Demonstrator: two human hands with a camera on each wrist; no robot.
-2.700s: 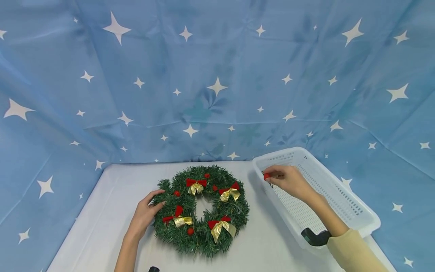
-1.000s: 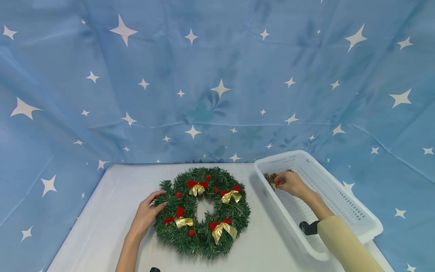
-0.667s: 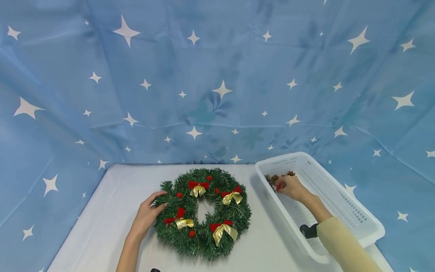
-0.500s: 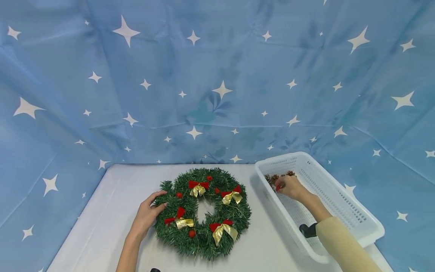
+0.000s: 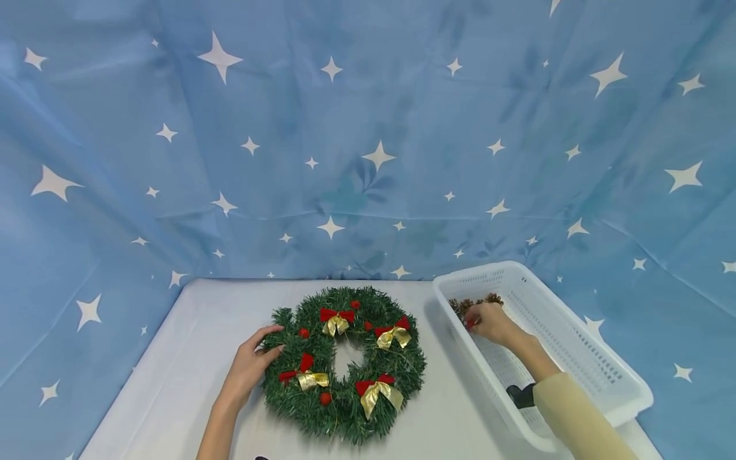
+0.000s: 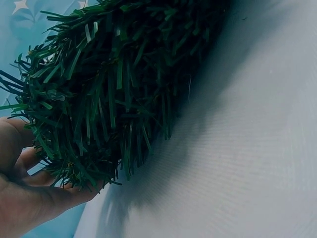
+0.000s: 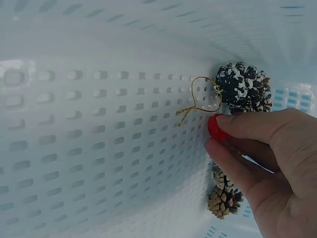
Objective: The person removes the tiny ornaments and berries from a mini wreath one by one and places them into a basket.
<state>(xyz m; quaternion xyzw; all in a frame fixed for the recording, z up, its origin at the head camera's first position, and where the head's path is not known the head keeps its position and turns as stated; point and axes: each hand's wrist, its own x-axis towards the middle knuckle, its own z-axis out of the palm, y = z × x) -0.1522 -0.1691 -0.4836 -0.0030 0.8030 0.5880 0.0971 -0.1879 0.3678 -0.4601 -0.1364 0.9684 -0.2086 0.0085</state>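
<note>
Nearest me was my plain tan sleeve [image 5: 575, 415], on my right arm. In front of me, a white cloth [image 5: 443, 402] with a fine woven look covered the table. On it lay a wreath [image 5: 299, 412], a fat, bristly green ring with a hole in the middle, made of thin strips like grass. It had bows [image 5: 379, 393] with fuzzy-looking red loops and crinkly, shiny gold ribbon, and little round red balls [image 5: 326, 398] sat between them. My left hand [image 5: 252, 359] was loosely bent at the wreath's left edge, with thumb and fingers around some prickly green bits. To the right stood a long white plastic basket [image 5: 581, 326], smooth, with rows of small holes. My right hand [image 5: 493, 321] reached inside, squeezed narrow, pinching a small red ball [image 7: 217, 128]. My fingertips hid part of it. It was toward the basket's far end, by the left wall, near some pine cones [image 7: 225, 202]. They were brown and bumpy, and a darker cone [image 7: 232, 87] had white on its tips and a loop of twisty gold string [image 7: 194, 106]. Behind everything hung a blue curtain [image 5: 402, 108] with soft folds and pointy white stars.
</note>
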